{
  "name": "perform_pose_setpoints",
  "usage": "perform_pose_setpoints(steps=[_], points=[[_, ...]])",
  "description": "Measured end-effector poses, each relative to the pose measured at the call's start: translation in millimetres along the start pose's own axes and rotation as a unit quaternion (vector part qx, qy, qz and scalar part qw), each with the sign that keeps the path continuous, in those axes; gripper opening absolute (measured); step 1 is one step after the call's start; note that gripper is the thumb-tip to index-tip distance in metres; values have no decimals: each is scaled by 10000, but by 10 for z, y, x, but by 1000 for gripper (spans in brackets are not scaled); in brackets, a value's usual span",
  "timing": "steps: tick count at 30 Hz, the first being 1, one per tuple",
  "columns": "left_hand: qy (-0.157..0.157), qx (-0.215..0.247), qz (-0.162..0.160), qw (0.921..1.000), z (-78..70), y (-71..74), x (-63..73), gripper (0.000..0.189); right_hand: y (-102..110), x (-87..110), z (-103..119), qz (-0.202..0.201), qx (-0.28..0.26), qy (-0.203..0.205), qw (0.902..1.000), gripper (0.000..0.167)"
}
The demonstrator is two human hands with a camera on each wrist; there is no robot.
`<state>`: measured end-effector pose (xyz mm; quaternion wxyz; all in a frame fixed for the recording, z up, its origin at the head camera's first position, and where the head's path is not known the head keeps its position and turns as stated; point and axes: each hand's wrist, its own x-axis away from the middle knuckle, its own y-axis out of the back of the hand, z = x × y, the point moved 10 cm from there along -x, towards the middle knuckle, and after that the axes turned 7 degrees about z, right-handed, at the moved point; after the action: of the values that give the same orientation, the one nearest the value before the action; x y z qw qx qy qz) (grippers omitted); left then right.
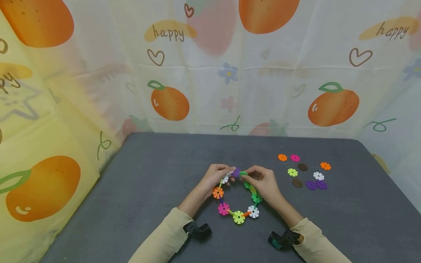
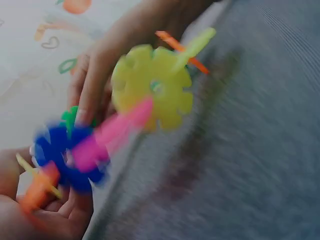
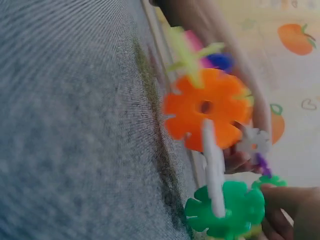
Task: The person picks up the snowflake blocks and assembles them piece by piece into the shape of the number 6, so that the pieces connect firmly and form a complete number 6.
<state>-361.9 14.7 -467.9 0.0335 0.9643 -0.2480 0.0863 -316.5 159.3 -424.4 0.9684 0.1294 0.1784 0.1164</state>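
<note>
A ring of linked plastic snowflake discs hangs between both hands above the table, with a yellow-green disc point(image 1: 239, 217) lowest and a pink disc point(image 1: 223, 209) and an orange disc point(image 1: 217, 192) on its left side. At the top of the ring, my left hand point(image 1: 215, 177) pinches the chain by a purple disc point(image 1: 236, 172) and a white disc point(image 1: 225, 179). Opposite it, my right hand point(image 1: 265, 182) pinches a green disc point(image 1: 243, 173) against the purple one. Whether these two are slotted together I cannot tell. Blurred discs fill the left wrist view, among them a blue disc point(image 2: 70, 155).
Loose discs lie on the dark grey table point(image 1: 158, 197) to the right of the hands, including an orange disc point(image 1: 282, 157), a brown disc point(image 1: 297, 183) and a white disc point(image 1: 318, 176). A printed curtain point(image 1: 204, 80) hangs behind the table.
</note>
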Motion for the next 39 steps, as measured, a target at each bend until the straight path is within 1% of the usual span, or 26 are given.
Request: perform_pose_setpoints(steps=[1,2,4,9,11,13,15,17,20,22,24,25,26,27,29,31,32,33,35,39], points=[[68,71,7,10000,39,10,-27,31,0,-6,-57,24,-161,-62,9998,14],[108,98,38,9999,44,11,-29,32,-2,-6,-69,54,-325,-117,9994,16],[154,141,62,9998,37,19,-28,31,-5,-9,-69,87,-446,-141,9989,18],[160,30,70,9998,29,23,-34,28,13,-5,-57,13,-378,-192,9991,14],[134,-34,34,9999,27,15,-33,28,15,4,-50,-26,-381,-216,9990,12],[44,-119,17,9999,6,-12,-24,28,16,15,-34,-98,-343,-205,9992,9],[-99,-199,-11,9998,-37,-44,-10,28,28,28,7,-226,-140,-57,9996,5],[-308,-256,-61,9992,-98,-66,4,27,42,41,84,-389,261,230,9986,4],[-600,-343,-218,9974,-206,-58,33,26,72,54,209,-682,922,664,9912,9],[-665,-359,-336,9966,-237,-25,39,26,77,54,272,-783,1256,838,9854,10],[-601,-342,-411,9968,-232,13,37,26,83,41,277,-799,1369,795,9842,10],[-529,-284,-423,9973,-211,30,28,27,89,32,267,-780,1335,719,9853,10],[-442,-230,-430,9978,-185,48,21,27,89,22,244,-712,1191,622,9884,11],[-339,-128,-424,9984,-150,64,11,27,85,11,208,-620,947,488,9924,12],[-152,27,-431,9990,-85,97,-1,29,87,-4,120,-482,288,171,9983,16],[-17,128,-413,9991,-31,118,-11,30,89,-6,39,-407,-356,-122,9985,20],[25,153,-409,9990,-14,125,-13,31,89,-5,9,-387,-602,-230,9972,21],[55,190,-397,9990,-1,128,-15,32,91,-4,-11,-378,-734,-301,9961,22],[80,188,-360,9991,8,127,-21,32,98,-3,-25,-350,-780,-347,9957,24],[86,211,-293,9993,3,113,-27,30,116,1,-14,-361,-598,-331,9970,26]])
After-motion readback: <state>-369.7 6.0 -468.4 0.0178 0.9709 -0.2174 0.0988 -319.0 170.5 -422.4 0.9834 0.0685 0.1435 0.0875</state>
